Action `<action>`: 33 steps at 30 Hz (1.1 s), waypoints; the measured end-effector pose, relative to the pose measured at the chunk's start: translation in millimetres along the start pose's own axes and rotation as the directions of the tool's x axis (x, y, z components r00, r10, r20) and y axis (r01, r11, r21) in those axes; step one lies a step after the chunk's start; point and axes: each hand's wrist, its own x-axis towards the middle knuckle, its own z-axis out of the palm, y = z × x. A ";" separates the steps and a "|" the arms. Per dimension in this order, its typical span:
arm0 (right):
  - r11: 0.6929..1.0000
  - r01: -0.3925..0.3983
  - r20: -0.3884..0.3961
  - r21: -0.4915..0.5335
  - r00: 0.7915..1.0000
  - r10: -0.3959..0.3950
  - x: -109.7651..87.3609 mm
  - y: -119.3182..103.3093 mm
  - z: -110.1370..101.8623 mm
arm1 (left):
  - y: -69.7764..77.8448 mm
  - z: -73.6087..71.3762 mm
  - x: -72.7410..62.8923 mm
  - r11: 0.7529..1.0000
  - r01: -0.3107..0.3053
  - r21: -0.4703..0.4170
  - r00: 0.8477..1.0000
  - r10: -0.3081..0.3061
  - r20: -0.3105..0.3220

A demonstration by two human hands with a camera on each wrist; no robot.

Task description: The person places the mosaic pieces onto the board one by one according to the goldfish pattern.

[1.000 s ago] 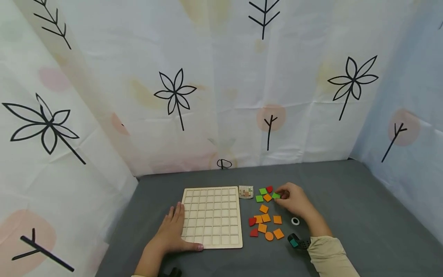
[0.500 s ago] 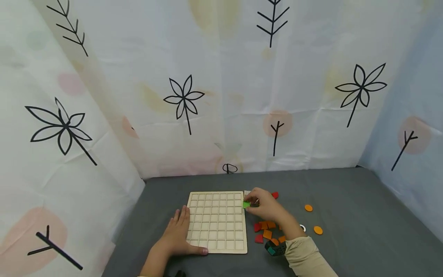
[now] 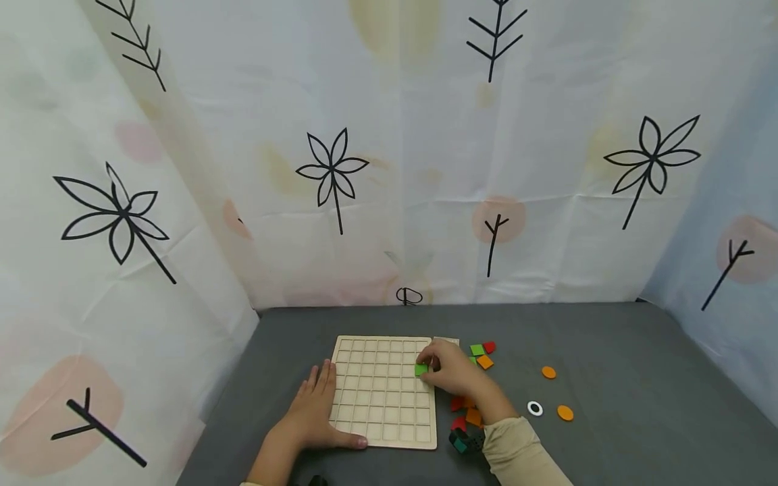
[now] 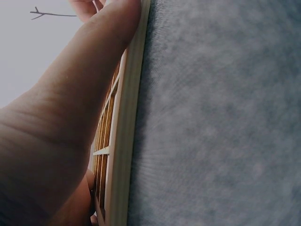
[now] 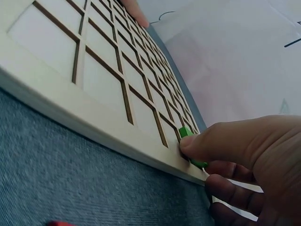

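A pale wooden board (image 3: 383, 405) with a grid of square recesses lies on the grey table. My left hand (image 3: 308, 413) rests at its near left corner, fingers straight along the left side and thumb along the near edge. The left wrist view shows the thumb's side over the board's edge (image 4: 123, 141). My right hand (image 3: 456, 372) pinches a green square tile (image 3: 421, 370) at the right-hand column, in the third row from the far side. In the right wrist view the thumb presses the green tile from above, tilted against a recess.
Beyond the right hand are loose green (image 3: 477, 349), red (image 3: 489, 347) and orange (image 3: 485, 362) tiles. More red and orange tiles (image 3: 474, 417) are partly hidden under the right forearm. Two orange discs (image 3: 565, 412) and a white ring (image 3: 535, 408) lie farther right. A card (image 3: 450, 341) is half covered.
My right hand has carried the green tile left from the loose tiles onto the board. The orange discs, earlier hidden by the arm, now show. The left hand stays on the board.
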 end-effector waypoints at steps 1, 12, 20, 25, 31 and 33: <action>1.000 -0.006 0.001 0.005 1.000 0.006 0.4 0.6 -0.2 | 0.4 -1.0 -0.3 1.000 0.001 -0.003 1.000 -0.001 -0.002; 1.000 0.014 0.013 0.014 1.000 -0.014 2.7 8.3 -2.0 | 1.8 -3.8 -0.9 1.000 0.009 -0.014 1.000 -0.009 0.010; 0.999 0.005 0.007 0.032 1.000 -0.005 1.3 9.9 -1.8 | 1.4 -3.8 0.0 1.000 0.013 -0.014 1.000 -0.012 0.023; 0.999 -0.003 0.007 0.051 1.000 0.002 0.9 11.8 -2.2 | 2.7 -5.2 -0.6 1.000 0.019 -0.015 0.999 -0.019 0.027; 0.995 0.001 -0.019 0.100 1.000 0.001 -4.6 17.2 -17.5 | 3.3 -4.5 -1.1 1.000 0.017 -0.010 1.000 -0.017 0.020; 0.992 -0.018 -0.046 0.126 0.999 0.024 -8.6 20.2 -27.3 | 3.6 -4.4 -1.3 1.000 0.018 -0.012 1.000 -0.018 0.019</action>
